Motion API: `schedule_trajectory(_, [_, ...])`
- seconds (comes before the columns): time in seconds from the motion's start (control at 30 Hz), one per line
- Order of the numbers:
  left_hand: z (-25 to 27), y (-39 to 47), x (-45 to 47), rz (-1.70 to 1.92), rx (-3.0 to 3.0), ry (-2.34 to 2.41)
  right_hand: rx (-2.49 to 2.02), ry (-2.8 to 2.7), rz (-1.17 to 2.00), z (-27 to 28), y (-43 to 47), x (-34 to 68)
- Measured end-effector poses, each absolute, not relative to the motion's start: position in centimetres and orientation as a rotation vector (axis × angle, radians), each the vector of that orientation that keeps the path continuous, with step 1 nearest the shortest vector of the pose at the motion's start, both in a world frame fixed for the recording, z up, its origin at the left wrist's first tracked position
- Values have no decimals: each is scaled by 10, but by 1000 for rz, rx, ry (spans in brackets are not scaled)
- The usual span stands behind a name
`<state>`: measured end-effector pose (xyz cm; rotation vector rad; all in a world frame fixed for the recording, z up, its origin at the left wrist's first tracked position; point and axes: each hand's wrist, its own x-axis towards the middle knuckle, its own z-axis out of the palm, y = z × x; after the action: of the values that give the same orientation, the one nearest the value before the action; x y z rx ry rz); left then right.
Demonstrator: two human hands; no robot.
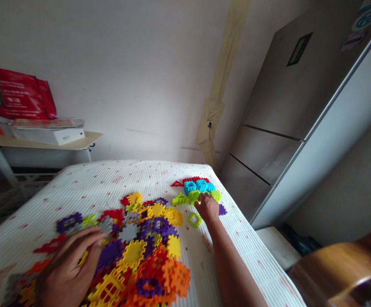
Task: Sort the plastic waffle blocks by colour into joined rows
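Observation:
My left hand (70,264) hovers over the left side of a mixed pile of plastic interlocking building pieces, its fingers stretched out and thumb apart. Close to its fingertips is a grey gear-edged piece (107,224). A yellow square piece (133,253) and a purple piece (110,252) lie just right of it. At the far right of the table my right hand (208,207) reaches down with bent fingers, which appear closed on a lime-green piece (194,196). Behind that are cyan pieces (201,185) and red pieces (196,179). Nearer lies a lime-green ring-shaped piece (194,220).
Both groups lie on a table with a white dotted cloth (89,183). A tall grey refrigerator (268,106) stands past its right edge. At back left, a side table (91,138) bears a white box (49,135) and red bag (22,96). A wooden chair (342,268) is at lower right.

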<state>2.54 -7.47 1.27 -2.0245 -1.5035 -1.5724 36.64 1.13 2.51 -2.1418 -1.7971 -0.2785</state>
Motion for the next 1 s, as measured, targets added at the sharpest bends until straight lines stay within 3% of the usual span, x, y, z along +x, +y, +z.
schedule_trajectory(0.23, [14, -73, 23, -1531, -2014, -1469, -2208, -1738, -235, 38, 8, 372])
schedule_trajectory(0.47, [15, -74, 24, -1570, -2010, -1461, -2086, -2054, 161, 47, -21, 368])
schedule_trajectory(0.7, [19, -75, 26, -1560, -2013, -1441, -2120, -2085, 53, 23, -44, 360])
schedule_trajectory(1.0, [18, -73, 25, -1541, -2053, -1410, -1984, -1637, -192, 52, -3, 370])
